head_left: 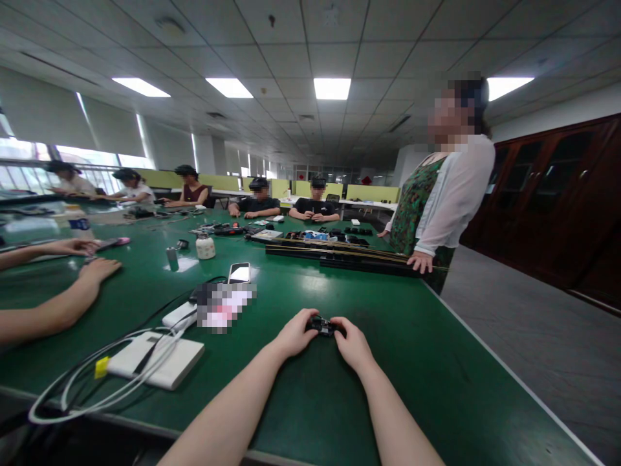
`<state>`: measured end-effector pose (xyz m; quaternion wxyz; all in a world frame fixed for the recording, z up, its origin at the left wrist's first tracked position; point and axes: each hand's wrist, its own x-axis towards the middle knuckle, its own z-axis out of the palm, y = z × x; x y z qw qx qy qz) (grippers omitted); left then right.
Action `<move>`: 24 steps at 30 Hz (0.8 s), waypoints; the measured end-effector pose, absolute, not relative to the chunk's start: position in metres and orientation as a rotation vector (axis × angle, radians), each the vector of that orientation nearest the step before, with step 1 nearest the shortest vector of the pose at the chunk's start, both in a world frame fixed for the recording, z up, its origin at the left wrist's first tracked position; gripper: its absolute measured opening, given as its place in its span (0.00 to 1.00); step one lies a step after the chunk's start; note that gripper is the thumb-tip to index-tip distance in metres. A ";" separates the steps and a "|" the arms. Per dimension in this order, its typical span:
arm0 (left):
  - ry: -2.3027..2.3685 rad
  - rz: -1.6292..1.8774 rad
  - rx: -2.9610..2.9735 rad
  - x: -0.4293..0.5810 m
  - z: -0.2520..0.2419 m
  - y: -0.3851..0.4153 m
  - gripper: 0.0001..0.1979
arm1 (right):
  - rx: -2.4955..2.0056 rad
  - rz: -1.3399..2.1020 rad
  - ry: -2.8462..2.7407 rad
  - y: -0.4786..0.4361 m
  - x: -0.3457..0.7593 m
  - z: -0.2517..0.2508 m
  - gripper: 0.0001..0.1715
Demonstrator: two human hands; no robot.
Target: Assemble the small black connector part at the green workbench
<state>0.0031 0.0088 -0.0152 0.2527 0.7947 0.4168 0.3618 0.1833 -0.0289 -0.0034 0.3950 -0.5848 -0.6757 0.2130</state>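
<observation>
Between my two hands is a small black device [323, 326] with some shiny or clear parts, too small to name. Its left end is gripped by my left hand [297, 333], thumb in front and fingers behind. My right hand [353, 343] closes on the right end in the same way. Both hands rest low over the green tabletop [310, 401], close to its near edge. Fingertips cover the ends of the device.
To the left lie a white box [160, 359] with looped cables and a phone [239, 273]. A white jar [205, 246] and a grey cylinder [172, 258] stand beyond. Long black rails [359, 261] cross the table ahead. A person [441, 188] stands at right; a co-worker's hands [97, 259] are at left.
</observation>
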 end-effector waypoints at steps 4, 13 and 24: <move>1.105 0.993 2.172 0.003 -0.018 0.011 0.22 | -1.465 0.531 -1.737 -0.031 0.182 0.000 0.16; 1.070 0.963 2.224 0.002 -0.016 0.010 0.22 | -1.471 0.426 -1.836 -0.032 0.180 0.000 0.15; 1.089 0.921 2.290 0.001 -0.011 0.007 0.24 | -1.531 0.410 -1.851 -0.034 0.178 0.003 0.12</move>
